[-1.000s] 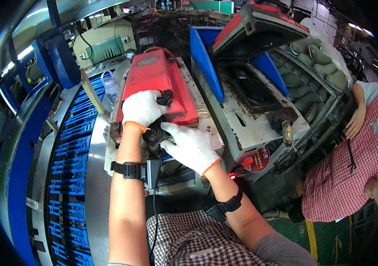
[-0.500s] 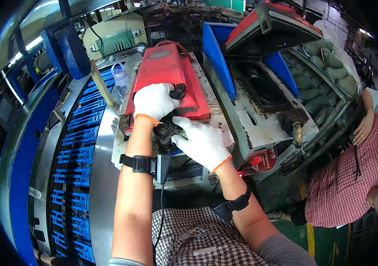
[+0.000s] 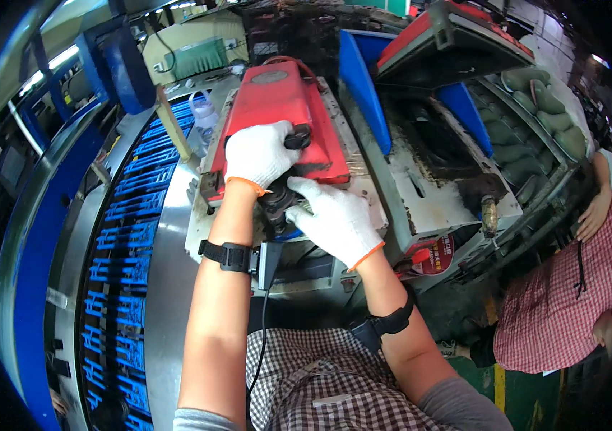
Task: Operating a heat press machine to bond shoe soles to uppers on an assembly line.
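A red metal cover [image 3: 270, 104] lies closed over a pale machine base in front of me. My left hand [image 3: 257, 153], in a white knit glove with an orange cuff, is wrapped round a black handle [image 3: 297, 136] on the cover's near part. Just below it, my right hand [image 3: 338, 221], gloved the same way, reaches in from the right. Its thumb and fingers are bent around the side of a dark metal latch [image 3: 276, 208] at the machine's front edge. Its fingertips are partly hidden there.
To the right, a second machine has its red lid [image 3: 457, 54] raised between blue side plates. Beyond it, a rack holds several grey-green padded pieces [image 3: 518, 147]. A person in a red checked apron [image 3: 554, 302] stands at the right. A blue slatted conveyor [image 3: 123, 269] runs along the left.
The whole view has shifted a little, so the machines appear slightly higher and farther right. Both hands keep the same places on the handle and the latch.
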The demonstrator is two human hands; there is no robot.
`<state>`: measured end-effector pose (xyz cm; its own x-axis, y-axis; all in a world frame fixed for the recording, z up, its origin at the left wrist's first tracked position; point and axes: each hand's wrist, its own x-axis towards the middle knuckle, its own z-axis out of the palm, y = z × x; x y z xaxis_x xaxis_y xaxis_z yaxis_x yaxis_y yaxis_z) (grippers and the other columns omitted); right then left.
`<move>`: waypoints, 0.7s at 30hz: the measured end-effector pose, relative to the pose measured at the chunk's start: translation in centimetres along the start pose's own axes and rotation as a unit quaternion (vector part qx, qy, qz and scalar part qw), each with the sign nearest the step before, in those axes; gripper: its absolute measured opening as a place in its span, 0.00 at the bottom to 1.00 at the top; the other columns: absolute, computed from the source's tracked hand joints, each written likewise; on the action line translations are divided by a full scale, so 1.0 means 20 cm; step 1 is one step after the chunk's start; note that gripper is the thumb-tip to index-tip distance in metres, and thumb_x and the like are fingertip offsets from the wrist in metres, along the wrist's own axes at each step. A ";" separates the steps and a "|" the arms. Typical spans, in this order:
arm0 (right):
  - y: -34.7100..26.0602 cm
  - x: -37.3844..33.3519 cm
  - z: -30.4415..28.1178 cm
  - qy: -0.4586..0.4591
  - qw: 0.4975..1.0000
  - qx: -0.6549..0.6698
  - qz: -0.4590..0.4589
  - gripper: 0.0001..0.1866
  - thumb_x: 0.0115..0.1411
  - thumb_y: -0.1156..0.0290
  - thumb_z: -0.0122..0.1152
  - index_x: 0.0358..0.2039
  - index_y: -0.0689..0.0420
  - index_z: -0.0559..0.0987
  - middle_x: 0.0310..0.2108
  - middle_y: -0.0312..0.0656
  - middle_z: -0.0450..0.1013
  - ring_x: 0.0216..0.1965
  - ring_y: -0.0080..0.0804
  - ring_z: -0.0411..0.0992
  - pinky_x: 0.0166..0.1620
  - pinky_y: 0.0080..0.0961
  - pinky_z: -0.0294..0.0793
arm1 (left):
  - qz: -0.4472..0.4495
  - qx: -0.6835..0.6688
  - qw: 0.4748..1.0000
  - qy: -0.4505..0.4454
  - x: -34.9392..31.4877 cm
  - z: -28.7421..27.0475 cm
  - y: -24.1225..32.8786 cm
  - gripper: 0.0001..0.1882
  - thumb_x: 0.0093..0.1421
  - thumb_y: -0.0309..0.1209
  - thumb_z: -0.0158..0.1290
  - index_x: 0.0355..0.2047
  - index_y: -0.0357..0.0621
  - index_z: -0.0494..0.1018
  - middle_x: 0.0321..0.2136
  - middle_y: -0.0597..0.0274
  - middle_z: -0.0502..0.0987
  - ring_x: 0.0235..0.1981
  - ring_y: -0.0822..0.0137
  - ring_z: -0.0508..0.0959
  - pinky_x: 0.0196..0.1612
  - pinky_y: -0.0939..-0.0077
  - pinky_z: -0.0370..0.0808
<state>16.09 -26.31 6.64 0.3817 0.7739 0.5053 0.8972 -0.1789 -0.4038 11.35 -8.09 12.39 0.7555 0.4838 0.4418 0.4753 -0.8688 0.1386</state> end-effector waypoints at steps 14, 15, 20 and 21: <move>0.00 0.02 0.00 -0.037 0.997 0.025 0.068 0.26 0.63 0.56 0.66 0.62 0.42 0.78 0.48 0.52 0.82 0.51 0.49 0.81 0.54 0.39 0.78 | -0.260 -0.059 0.943 0.198 -1.55 -0.07 -0.93 0.30 0.60 0.36 0.64 0.62 0.44 0.73 0.60 0.47 0.75 0.62 0.49 0.74 0.66 0.59 0.69; -0.01 0.03 -0.01 -0.060 0.992 0.065 0.085 0.27 0.63 0.59 0.66 0.62 0.45 0.78 0.50 0.53 0.81 0.52 0.48 0.80 0.55 0.38 0.77 | -0.332 -0.024 0.914 0.231 -1.69 -0.12 -1.00 0.29 0.58 0.37 0.64 0.60 0.44 0.75 0.59 0.47 0.76 0.61 0.49 0.75 0.65 0.58 0.70; -0.02 0.02 -0.01 -0.048 0.994 0.021 0.099 0.27 0.62 0.60 0.67 0.62 0.49 0.78 0.52 0.53 0.80 0.54 0.48 0.79 0.58 0.40 0.75 | -0.626 0.266 0.680 0.274 -2.33 -0.27 -1.29 0.31 0.58 0.52 0.62 0.51 0.40 0.82 0.47 0.42 0.83 0.49 0.45 0.83 0.55 0.51 0.77; 0.00 0.01 -0.02 -0.034 0.995 0.009 0.095 0.27 0.62 0.59 0.67 0.62 0.48 0.78 0.52 0.52 0.81 0.54 0.49 0.79 0.58 0.41 0.75 | -0.768 0.220 0.585 0.137 -2.46 -0.35 -1.39 0.37 0.61 0.63 0.52 0.48 0.39 0.84 0.48 0.42 0.84 0.51 0.43 0.83 0.57 0.50 0.77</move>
<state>16.24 -26.44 7.03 0.5268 0.7670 0.3663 0.8067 -0.3153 -0.4998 -42.13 -8.54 -6.96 -0.7883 0.5710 0.2291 0.6143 0.7098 0.3447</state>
